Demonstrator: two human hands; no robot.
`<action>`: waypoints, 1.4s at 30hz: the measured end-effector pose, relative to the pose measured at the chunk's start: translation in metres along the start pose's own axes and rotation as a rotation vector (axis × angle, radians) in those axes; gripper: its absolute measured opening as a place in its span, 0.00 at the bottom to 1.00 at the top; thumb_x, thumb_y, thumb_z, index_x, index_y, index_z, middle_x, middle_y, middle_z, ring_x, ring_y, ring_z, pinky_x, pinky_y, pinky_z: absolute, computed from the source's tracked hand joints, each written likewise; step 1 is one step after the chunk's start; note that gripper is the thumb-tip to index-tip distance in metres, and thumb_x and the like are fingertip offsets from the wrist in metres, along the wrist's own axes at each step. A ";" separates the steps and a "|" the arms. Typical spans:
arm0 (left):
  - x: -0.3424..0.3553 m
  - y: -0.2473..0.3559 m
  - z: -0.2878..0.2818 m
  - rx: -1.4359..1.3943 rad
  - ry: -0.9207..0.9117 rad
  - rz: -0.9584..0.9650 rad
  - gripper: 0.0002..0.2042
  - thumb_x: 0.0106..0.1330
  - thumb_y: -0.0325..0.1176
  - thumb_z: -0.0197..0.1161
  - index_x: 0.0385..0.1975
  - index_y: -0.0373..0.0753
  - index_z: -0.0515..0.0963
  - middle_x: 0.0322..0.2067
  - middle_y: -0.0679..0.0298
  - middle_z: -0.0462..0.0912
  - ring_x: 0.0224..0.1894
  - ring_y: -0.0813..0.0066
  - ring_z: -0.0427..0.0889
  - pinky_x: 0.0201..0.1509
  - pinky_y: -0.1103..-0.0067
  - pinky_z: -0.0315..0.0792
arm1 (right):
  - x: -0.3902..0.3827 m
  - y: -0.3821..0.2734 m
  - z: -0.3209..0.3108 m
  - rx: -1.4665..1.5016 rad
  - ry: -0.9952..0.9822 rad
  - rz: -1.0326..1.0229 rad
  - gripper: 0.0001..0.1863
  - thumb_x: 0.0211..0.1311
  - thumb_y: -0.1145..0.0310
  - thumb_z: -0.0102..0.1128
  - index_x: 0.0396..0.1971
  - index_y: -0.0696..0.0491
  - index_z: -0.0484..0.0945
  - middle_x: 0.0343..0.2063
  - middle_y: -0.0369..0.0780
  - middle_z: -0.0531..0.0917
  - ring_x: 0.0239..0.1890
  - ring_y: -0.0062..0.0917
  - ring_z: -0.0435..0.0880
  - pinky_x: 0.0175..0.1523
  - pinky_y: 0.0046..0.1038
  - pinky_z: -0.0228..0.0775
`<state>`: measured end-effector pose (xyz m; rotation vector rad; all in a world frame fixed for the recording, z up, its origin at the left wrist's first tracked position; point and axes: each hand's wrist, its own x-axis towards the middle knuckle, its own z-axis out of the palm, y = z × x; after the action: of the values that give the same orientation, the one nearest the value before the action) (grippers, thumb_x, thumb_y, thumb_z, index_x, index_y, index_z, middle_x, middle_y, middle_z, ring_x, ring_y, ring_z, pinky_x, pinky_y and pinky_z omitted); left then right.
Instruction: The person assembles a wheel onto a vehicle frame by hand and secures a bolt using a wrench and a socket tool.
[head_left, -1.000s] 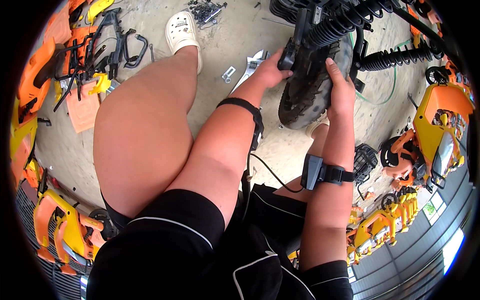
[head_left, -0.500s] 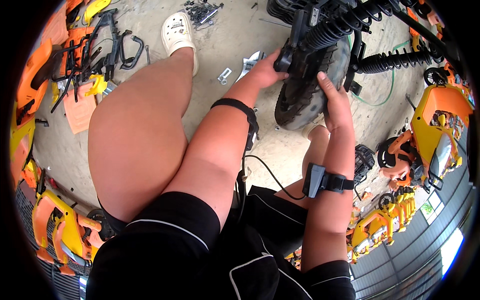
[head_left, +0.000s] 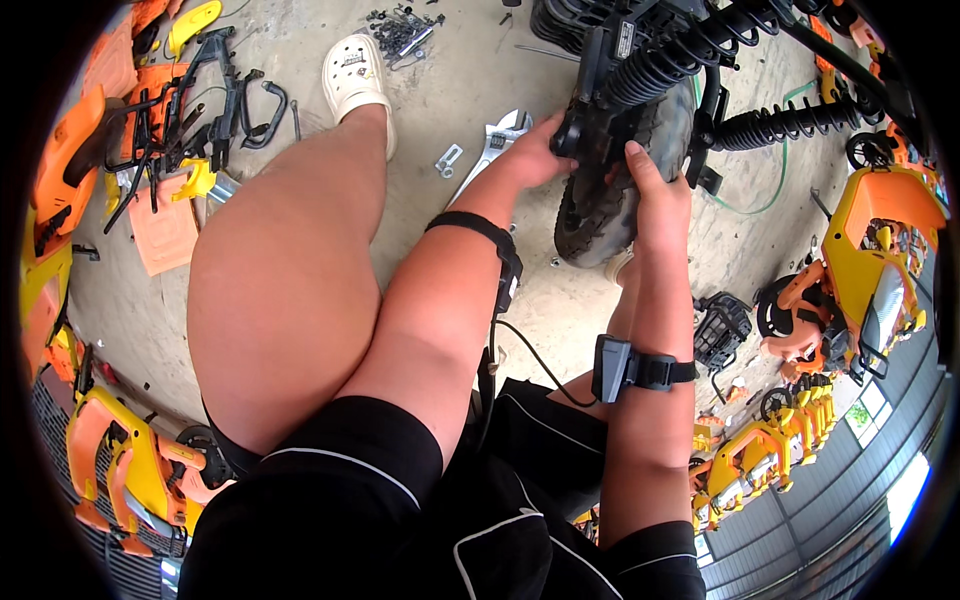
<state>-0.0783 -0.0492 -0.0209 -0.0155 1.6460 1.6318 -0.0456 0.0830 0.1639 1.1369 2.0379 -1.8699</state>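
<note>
A black-tyred wheel (head_left: 598,235) with a knobbly tread sits between black fork-like arms and coil-spring shock absorbers (head_left: 650,75). At its left side my left hand (head_left: 538,155) is closed round the lower end of a black arm (head_left: 572,132), the thumb lying near the tyre; most of its fingers are hidden. My right hand (head_left: 660,195) grips the tyre from the right, thumb along the tread, other fingers out of sight behind it. Just left of my left hand, an adjustable wrench (head_left: 495,143) lies on the concrete floor, partly covered by my forearm.
Beside the wrench is a small metal bracket (head_left: 449,158). Loose screws (head_left: 400,35) are heaped farther off. Black frame parts (head_left: 215,100) and orange panels (head_left: 163,225) lie at left. A black pedal-like part (head_left: 722,325) and yellow-orange vehicle bodies (head_left: 865,250) stand at right.
My right hand has shifted slightly left along the tyre, and the wheel's lower part has swung a little. My left hand stays at the arm's end, slightly lower.
</note>
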 end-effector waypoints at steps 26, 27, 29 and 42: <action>-0.004 -0.001 0.017 0.060 0.018 -0.040 0.51 0.55 0.31 0.78 0.78 0.45 0.51 0.78 0.52 0.44 0.75 0.53 0.61 0.75 0.67 0.62 | 0.021 0.000 0.009 -0.085 0.089 0.068 0.40 0.56 0.51 0.77 0.56 0.69 0.73 0.49 0.49 0.83 0.46 0.30 0.83 0.52 0.31 0.76; -0.008 0.007 0.015 0.006 -0.006 -0.073 0.51 0.56 0.32 0.78 0.78 0.45 0.51 0.79 0.52 0.42 0.76 0.54 0.60 0.76 0.67 0.61 | 0.023 0.000 0.009 -0.079 0.095 0.079 0.40 0.56 0.51 0.77 0.56 0.69 0.73 0.49 0.49 0.83 0.47 0.31 0.83 0.52 0.31 0.76; -0.009 0.008 0.016 0.063 0.001 -0.082 0.50 0.57 0.32 0.77 0.78 0.45 0.51 0.79 0.52 0.39 0.76 0.54 0.59 0.76 0.66 0.61 | 0.027 0.001 0.008 -0.068 0.109 0.101 0.41 0.56 0.50 0.77 0.56 0.69 0.73 0.49 0.49 0.83 0.47 0.31 0.83 0.52 0.31 0.76; -0.015 -0.004 0.067 -0.081 0.133 0.033 0.50 0.59 0.30 0.75 0.78 0.42 0.47 0.78 0.45 0.36 0.74 0.51 0.63 0.69 0.65 0.72 | 0.029 -0.023 -0.030 -0.010 0.007 0.157 0.28 0.57 0.56 0.76 0.47 0.63 0.77 0.32 0.42 0.84 0.30 0.27 0.84 0.37 0.29 0.77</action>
<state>-0.0316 -0.0005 -0.0056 -0.1408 1.6855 1.7545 -0.0685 0.1238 0.1721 1.2623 1.8985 -1.7813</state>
